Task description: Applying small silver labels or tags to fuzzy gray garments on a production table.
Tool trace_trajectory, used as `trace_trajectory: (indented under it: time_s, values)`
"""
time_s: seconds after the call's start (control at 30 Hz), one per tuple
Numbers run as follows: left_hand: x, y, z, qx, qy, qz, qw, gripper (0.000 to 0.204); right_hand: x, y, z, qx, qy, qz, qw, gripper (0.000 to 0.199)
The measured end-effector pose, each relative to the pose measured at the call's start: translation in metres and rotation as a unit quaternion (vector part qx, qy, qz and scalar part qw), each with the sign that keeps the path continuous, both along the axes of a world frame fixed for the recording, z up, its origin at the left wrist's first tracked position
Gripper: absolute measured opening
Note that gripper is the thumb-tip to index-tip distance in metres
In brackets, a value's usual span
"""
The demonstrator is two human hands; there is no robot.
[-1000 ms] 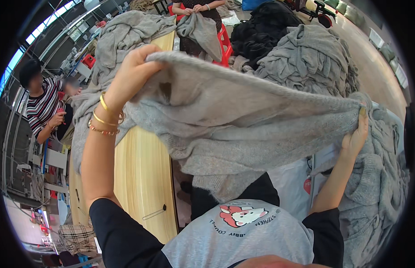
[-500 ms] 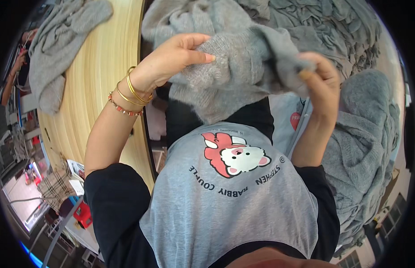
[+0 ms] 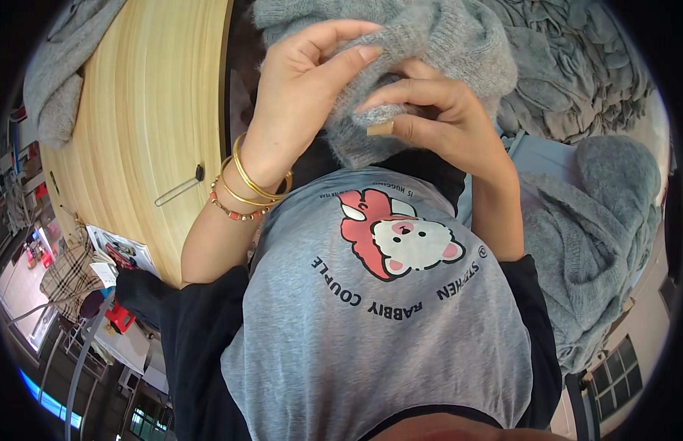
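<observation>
A fuzzy grey knitted garment (image 3: 466,48) lies bunched over my lap and is held up in both hands. My left hand (image 3: 301,92) pinches its edge between thumb and forefinger. Close beside it, my right hand (image 3: 448,121) grips a small fold of the knit between thumb and fingers. A tan strip covers the tip of the right thumb. Folds of the garment hide some of my fingertips.
At my left stands a pale wooden table (image 3: 154,95), bearing another grey knit (image 3: 58,95) and a thin metal wire tool (image 3: 181,185) with a black end. Heaped grey knits (image 3: 577,59) lie far right; more knit pieces (image 3: 577,242) are piled by my right arm.
My right hand has moved left, close to my left hand, and the stretched garment is now gathered between them. The view has shifted, bringing the wire tool into sight.
</observation>
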State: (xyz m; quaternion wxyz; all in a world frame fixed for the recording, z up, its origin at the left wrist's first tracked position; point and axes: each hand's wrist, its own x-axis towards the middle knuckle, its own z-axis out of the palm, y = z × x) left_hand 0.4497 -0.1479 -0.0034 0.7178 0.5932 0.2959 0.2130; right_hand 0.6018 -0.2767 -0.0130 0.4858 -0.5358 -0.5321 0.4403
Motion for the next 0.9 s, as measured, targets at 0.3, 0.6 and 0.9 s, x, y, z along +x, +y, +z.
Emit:
trace_trajectory:
  time_s: [0.3, 0.6, 0.9]
  values:
    - [-0.013, 0.005, -0.009, -0.07, -0.028, 0.007, 0.997, 0.029, -0.004, 0.003, -0.015, -0.04, 0.105, -0.012, 0.994, 0.028]
    - [-0.033, 0.01, -0.001, -0.018, 0.061, -0.05, 0.997, 0.021, 0.001, 0.006, -0.013, 0.006, 0.046, -0.026, 0.999, 0.025]
    - [-0.027, 0.003, 0.011, -0.264, -0.08, 0.008, 0.961, 0.018, 0.001, 0.011, 0.007, 0.013, 0.07, 0.009, 0.997, 0.026]
